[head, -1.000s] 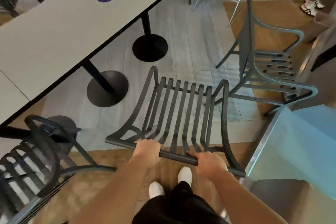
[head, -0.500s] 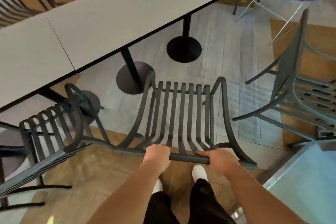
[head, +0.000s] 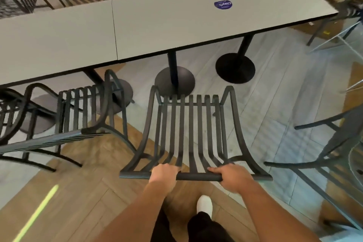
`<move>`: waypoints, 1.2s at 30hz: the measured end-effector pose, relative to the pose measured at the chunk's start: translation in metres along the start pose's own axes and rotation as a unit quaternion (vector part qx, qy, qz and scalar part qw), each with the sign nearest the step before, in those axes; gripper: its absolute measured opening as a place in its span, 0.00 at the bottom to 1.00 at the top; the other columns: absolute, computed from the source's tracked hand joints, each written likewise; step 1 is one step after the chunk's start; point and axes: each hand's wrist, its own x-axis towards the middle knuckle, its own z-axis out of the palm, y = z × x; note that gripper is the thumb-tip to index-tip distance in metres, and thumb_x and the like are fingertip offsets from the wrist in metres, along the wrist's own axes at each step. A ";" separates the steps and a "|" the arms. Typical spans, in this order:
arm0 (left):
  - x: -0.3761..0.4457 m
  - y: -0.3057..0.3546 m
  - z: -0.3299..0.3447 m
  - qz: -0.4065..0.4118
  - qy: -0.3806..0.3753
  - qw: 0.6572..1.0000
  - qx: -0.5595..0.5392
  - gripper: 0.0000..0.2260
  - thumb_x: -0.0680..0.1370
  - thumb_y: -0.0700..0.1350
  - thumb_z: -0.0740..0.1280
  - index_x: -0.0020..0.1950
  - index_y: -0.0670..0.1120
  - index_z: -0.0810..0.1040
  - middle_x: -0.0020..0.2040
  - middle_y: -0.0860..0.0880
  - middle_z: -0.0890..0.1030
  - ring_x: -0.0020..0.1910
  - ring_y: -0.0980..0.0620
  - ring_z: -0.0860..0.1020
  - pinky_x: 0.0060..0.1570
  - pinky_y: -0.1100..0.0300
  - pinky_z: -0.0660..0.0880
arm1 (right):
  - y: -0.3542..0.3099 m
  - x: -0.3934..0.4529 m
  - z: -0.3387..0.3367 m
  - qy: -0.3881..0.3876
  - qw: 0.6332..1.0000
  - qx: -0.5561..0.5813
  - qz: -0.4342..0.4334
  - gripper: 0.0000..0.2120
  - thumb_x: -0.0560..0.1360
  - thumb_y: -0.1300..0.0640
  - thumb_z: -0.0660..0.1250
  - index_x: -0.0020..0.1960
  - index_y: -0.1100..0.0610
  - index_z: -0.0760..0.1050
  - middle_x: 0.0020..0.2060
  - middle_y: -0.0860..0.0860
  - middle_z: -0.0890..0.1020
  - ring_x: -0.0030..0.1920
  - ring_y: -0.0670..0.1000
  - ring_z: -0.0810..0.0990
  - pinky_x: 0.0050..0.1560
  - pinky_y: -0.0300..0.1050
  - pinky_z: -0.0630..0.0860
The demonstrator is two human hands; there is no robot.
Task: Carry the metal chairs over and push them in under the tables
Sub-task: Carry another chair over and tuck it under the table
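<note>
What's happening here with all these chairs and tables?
A person is holding a black metal chair by its top bar, left hand and right hand both wrapped around it. The chair faces a long grey table but is not yet under it; its front edge is near one of the round table bases. Another chair to the left sits partly tucked under the neighbouring table, and one more waits on the right.

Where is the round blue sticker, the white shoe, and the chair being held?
Blue sticker point(head: 223, 4), head view: middle of its round face, on the table top.
White shoe point(head: 204, 204), head view: top of the toe.
Held chair point(head: 191, 124), head view: a middle slat of its seat.
</note>
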 end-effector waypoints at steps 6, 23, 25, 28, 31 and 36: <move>0.007 0.006 -0.018 -0.039 0.012 0.999 -0.035 0.22 0.84 0.38 0.61 0.76 0.56 0.71 0.64 0.45 0.80 0.63 0.43 0.79 0.63 0.49 0.77 | 0.012 0.024 -0.037 0.012 0.998 -0.045 -0.051 0.29 0.83 0.56 0.60 0.75 0.27 0.62 0.54 0.49 0.79 0.55 0.53 0.80 0.56 0.50 0.78; 0.100 -0.031 -0.085 -0.026 0.000 0.999 -0.042 0.23 0.83 0.39 0.63 0.76 0.55 0.69 0.59 0.46 0.81 0.58 0.44 0.80 0.60 0.48 0.79 | 0.018 0.128 -0.138 0.003 0.989 -0.126 -0.081 0.27 0.84 0.52 0.61 0.77 0.29 0.61 0.68 0.53 0.78 0.62 0.55 0.80 0.61 0.51 0.78; 0.116 -0.040 -0.098 -0.022 0.006 0.999 -0.041 0.21 0.83 0.40 0.63 0.75 0.54 0.70 0.59 0.46 0.81 0.58 0.44 0.80 0.60 0.48 0.79 | 0.017 0.147 -0.153 0.001 0.990 -0.122 -0.077 0.26 0.84 0.49 0.62 0.76 0.28 0.61 0.69 0.52 0.78 0.66 0.56 0.78 0.64 0.53 0.77; 0.138 -0.047 -0.110 -0.019 0.011 0.999 -0.049 0.19 0.83 0.40 0.62 0.74 0.53 0.71 0.59 0.46 0.81 0.57 0.44 0.80 0.58 0.49 0.79 | 0.019 0.168 -0.173 -0.005 0.990 -0.127 -0.068 0.27 0.84 0.49 0.63 0.76 0.26 0.60 0.73 0.49 0.75 0.70 0.56 0.75 0.66 0.54 0.76; 0.155 -0.049 -0.118 -0.013 0.020 0.998 -0.054 0.19 0.83 0.40 0.63 0.73 0.53 0.71 0.59 0.47 0.81 0.56 0.44 0.80 0.56 0.49 0.78 | 0.023 0.180 -0.192 -0.012 0.988 -0.142 -0.065 0.30 0.83 0.53 0.62 0.76 0.26 0.58 0.77 0.47 0.71 0.74 0.56 0.72 0.69 0.55 0.74; 0.170 -0.050 -0.129 -0.005 0.026 0.999 -0.047 0.20 0.83 0.39 0.63 0.74 0.52 0.70 0.60 0.47 0.81 0.57 0.43 0.81 0.56 0.48 0.79 | 0.027 0.192 -0.215 -0.011 0.984 -0.165 -0.071 0.29 0.84 0.54 0.59 0.76 0.26 0.59 0.74 0.46 0.73 0.71 0.54 0.74 0.66 0.52 0.75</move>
